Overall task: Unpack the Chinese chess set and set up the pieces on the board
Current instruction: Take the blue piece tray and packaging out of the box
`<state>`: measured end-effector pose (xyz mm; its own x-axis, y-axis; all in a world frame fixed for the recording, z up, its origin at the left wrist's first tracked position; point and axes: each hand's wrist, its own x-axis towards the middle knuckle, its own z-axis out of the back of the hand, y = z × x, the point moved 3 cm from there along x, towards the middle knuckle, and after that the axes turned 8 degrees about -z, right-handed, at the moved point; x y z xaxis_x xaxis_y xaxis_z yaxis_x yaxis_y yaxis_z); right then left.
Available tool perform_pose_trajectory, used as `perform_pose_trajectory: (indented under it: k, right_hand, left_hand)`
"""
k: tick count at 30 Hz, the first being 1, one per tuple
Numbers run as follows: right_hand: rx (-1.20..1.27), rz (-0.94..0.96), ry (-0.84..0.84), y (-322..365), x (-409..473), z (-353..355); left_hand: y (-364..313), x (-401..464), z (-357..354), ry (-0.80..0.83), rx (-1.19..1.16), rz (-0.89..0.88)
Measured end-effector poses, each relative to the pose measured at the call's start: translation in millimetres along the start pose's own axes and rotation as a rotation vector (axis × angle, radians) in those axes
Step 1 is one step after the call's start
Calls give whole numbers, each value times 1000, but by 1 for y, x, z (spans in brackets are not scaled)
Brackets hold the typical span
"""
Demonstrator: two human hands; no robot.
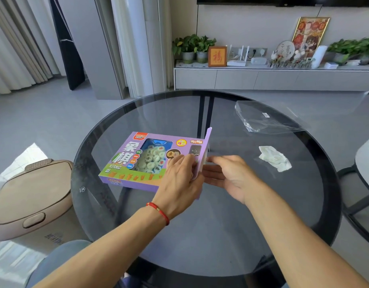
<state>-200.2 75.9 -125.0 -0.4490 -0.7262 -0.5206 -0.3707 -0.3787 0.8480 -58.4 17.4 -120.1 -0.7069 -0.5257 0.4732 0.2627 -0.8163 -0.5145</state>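
The flat purple cardboard chess box (138,161) lies on the round smoked-glass table (210,215); left hand (179,177) grips its raised end flap (202,161). Right hand (227,173), fingers straight, reaches into the opening just beyond that grip, holding nothing visible. Risk: a sharp pull may tear the flap or spill the pale round pieces (152,159).

Left hand (180,175) fingers curled; right hand (228,173) open, fingers extended.

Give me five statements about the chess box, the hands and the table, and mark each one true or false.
1. The purple chess box lies on the round glass table. True.
2. The box's end flap is folded shut. False: it stands open, upright.
3. The chess pieces are set out on a board. False: they are inside the box, behind its window.
4. The left hand rests on the box. True.
5. The right hand grips the clear plastic wrapper. False: the wrapper lies apart, farther back.
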Motion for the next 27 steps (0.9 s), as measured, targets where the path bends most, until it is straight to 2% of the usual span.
perform_pose_trajectory:
  k: [8, 11, 15, 18, 21, 27]
  right_hand:
    - [10, 0, 11, -3, -1, -10]
    - [44, -22, -36, -4, 2, -9]
    - [-29, -53, -73, -6, 6, -2]
    - [-150, -38, -199, -2, 6, 15]
    - [-371, -26, -294, 3, -1, 38]
    - [-498, -54, -267, 0, -25, 64]
  left_hand:
    - [-9, -6, 6, -91, -27, 18]
    - [-12, -7, 8, -80, -16, 7]
    - [-9, -7, 7, -70, 2, -23]
    - [3, -5, 10, -92, 70, -26]
    - [27, -2, 20, -64, 134, 18]
    - [77, -1, 39, 12, 477, 184]
